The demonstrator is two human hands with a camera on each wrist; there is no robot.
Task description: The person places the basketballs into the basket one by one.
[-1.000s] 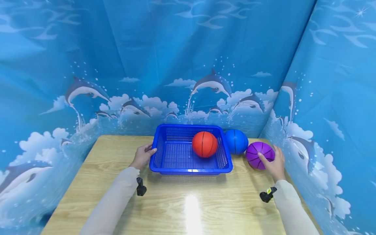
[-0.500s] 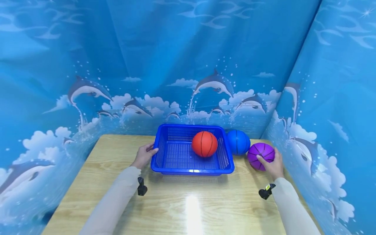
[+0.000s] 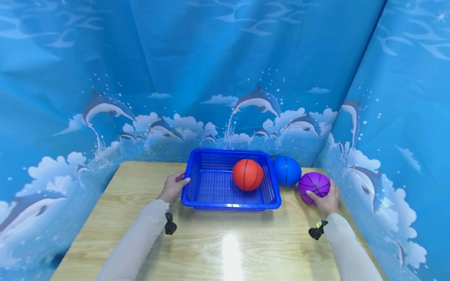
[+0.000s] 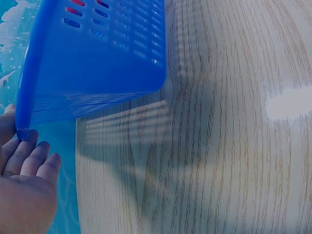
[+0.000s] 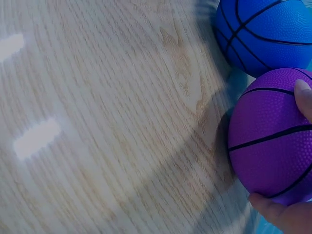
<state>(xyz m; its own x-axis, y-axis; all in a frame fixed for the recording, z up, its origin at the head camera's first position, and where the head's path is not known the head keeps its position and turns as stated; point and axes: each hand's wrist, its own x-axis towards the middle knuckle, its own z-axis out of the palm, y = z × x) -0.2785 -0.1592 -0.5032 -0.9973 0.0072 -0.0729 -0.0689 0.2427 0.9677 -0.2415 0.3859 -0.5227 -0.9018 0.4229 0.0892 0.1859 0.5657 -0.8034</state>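
My left hand (image 3: 173, 186) grips the left rim of a blue plastic basket (image 3: 231, 206), with thumb over the rim and fingers outside and under it. In the left wrist view, these fingers (image 4: 33, 158) show below the basket's lip (image 4: 25, 105). Inside the basket, toward its right end, sits a red mini basketball (image 3: 247, 175). My right hand (image 3: 329, 199) holds a purple mini basketball (image 3: 314, 187) at the right of the table, thumb on the near side and fingers round the right side. Between basket and purple ball sits a blue mini basketball (image 3: 287, 171).
The wooden table (image 3: 197, 246) carries everything, with bright glare near its front. A blue curtain (image 3: 211, 78) printed with dolphins hangs behind the table's back edge, and another curtain (image 3: 393, 164) runs close along its right side.
The whole head view has shifted slightly. In the basket the red ball has rolled a little to the right and nearer. My right hand lies slightly closer round the purple ball; my left keeps its grip.
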